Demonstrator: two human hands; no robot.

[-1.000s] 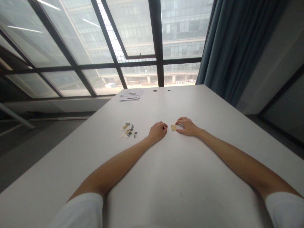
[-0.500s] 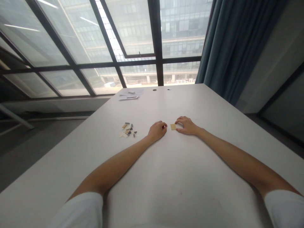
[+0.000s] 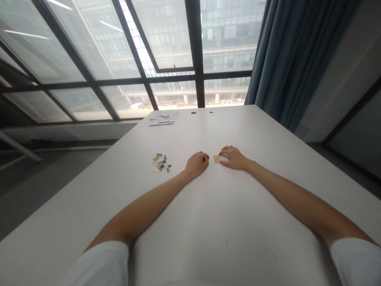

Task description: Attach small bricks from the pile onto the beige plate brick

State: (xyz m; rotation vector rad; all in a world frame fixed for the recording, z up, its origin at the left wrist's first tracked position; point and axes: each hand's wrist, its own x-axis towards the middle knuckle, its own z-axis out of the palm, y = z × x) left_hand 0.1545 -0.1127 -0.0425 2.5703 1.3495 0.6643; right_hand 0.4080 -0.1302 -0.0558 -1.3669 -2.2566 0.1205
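A small tan square plate [image 3: 216,159] with rows of studs, like a toy building-brick plate, lies on the white table. My right hand [image 3: 233,157] curves in from the right, its thumb and forefinger at the plate's near and far right corners, gripping it there. Just left of the plate, my left hand [image 3: 197,164] rests on the table with fingers curled and thumb against them; I see nothing in it. Farther left is a loose pile of small pieces [image 3: 161,163] in cream, tan, grey and dark colours.
Papers [image 3: 162,119] with a dark pen-like item lie at the table's far left corner. A dark round disc [image 3: 193,113] and a small dark-and-white item [image 3: 211,112] sit near the far edge. Windows and a blue curtain [image 3: 276,59] stand beyond the table [image 3: 208,222].
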